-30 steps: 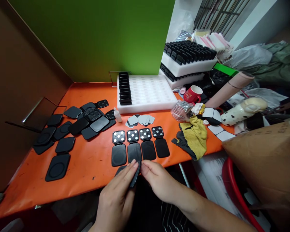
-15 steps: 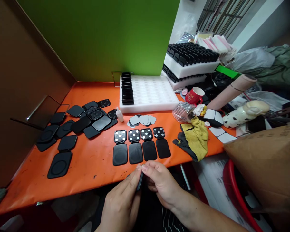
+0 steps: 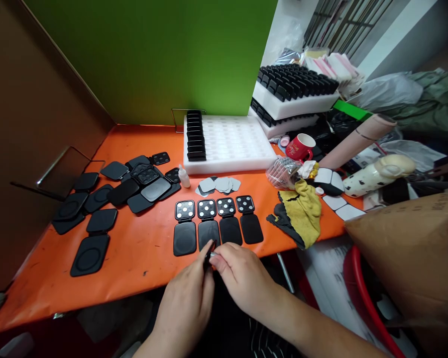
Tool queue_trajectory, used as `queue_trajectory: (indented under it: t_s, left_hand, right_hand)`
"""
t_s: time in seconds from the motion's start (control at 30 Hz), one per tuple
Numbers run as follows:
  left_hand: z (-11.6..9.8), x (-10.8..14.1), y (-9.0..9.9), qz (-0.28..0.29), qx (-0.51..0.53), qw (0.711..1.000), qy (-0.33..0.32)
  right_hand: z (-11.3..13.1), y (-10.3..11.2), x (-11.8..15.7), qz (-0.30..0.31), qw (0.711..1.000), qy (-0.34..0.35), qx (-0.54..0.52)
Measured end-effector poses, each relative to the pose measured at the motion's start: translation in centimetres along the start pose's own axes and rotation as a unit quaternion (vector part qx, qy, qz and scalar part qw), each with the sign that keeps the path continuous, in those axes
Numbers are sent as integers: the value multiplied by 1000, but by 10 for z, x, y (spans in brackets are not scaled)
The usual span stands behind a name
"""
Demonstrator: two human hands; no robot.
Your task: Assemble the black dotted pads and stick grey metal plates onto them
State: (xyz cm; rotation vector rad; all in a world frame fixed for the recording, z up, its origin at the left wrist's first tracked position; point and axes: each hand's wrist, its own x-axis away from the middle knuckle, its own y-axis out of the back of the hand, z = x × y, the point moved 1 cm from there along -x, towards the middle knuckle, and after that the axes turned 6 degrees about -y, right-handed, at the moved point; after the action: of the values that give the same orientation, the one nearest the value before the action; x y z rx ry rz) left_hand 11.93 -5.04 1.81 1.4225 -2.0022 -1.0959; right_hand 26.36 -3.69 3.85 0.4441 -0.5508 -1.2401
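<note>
Just over the table's front edge, my left hand (image 3: 186, 293) is closed round a thin black flat case (image 3: 208, 254), held on edge with most of it hidden by the fingers. My right hand (image 3: 242, 276) pinches a small silvery piece (image 3: 212, 254) against the case's right side; its shape is mostly covered. Beyond the hands, several unfolded black cases (image 3: 184, 238) stand in a row, their smaller upper halves (image 3: 225, 207) dotted with white discs. Behind that row lie overlapping grey rounded plates (image 3: 223, 184) and a small white dropper bottle (image 3: 184, 177).
More black cases (image 3: 114, 194) are spread over the left of the orange table (image 3: 153, 263). A white foam tray (image 3: 235, 144) with one filled column sits at the back. To the right are a yellow cloth (image 3: 304, 214), a red mug (image 3: 300, 147) and a cardboard box (image 3: 410, 248).
Both hands have moved slightly up toward the row of cases. The held black case has turned, and a silvery piece now shows at my right fingertips.
</note>
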Motion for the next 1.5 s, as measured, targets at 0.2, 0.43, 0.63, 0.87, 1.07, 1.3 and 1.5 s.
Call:
queue_trajectory:
  t_s: [0.2,0.43,0.63,0.87,1.07,1.3,1.5]
  left_hand:
    - [-1,-1,-7,18,-52,998,-34]
    - [-3,5,-15,25,30,999,-35]
    - [-3,9,-24,63,108,992,-9]
    - [-3,10,-31,46,203,978,32]
    - [1,-4,-18,-18,436,876,208]
    - [1,-6,-1,-76,410,863,287]
    - [1,6,-5,-94,249,961,78]
  right_hand:
    - [-1,-4,-1,-4,993,7,116]
    - [0,-1,4,51,988,-3,147]
    - [-3,-1,6,27,995,-27,90]
    - [-7,-10,5,-43,999,-19,-14]
    - [-12,-9,-3,105,881,-114,-447]
    - [-18,-13,9,232,816,-231,-476]
    - [-19,-15,12,249,692,-310,-603]
